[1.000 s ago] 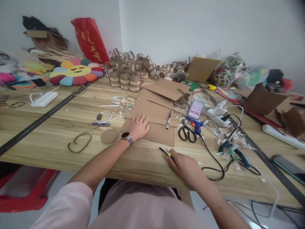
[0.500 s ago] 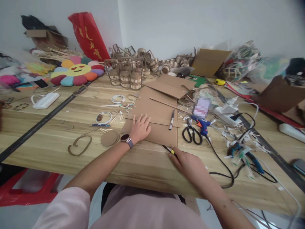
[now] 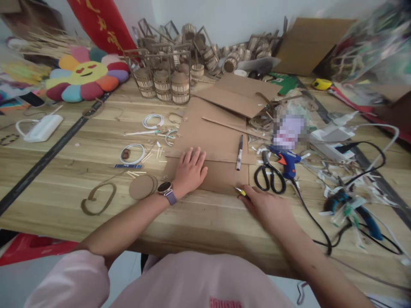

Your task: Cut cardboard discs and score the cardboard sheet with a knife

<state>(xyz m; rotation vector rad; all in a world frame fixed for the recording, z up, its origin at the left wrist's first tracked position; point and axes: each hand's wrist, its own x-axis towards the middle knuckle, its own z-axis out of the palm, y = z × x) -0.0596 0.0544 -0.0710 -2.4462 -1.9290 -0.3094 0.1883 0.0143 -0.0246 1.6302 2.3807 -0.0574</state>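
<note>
My left hand (image 3: 190,171) lies flat with its fingers spread on a piece of brown cardboard (image 3: 221,175) at the table's front. A watch is on that wrist. In my right hand (image 3: 265,205) is a utility knife (image 3: 240,191) with a yellow part, its tip at the cardboard's near edge, close to the right corner. Whether the blade cuts into the cardboard I cannot tell. Behind this piece lies a larger cardboard sheet (image 3: 212,132), with a marker pen (image 3: 239,152) across its right side. Black-handled scissors (image 3: 269,177) and a blue glue gun (image 3: 289,162) lie right of it.
Cardboard discs (image 3: 141,187), white cable coils (image 3: 132,154) and small sticks lie to the left. Little woven baskets in a frame (image 3: 163,85) stand behind. On the right are pliers (image 3: 366,218), black cords, a power strip (image 3: 334,147) and scraps. A flower cushion (image 3: 86,75) sits back left.
The head view has tilted down and come closer, so the table things appear shifted. My right hand with the knife has moved slightly right and forward along the cardboard's near edge. My left hand stays flat.
</note>
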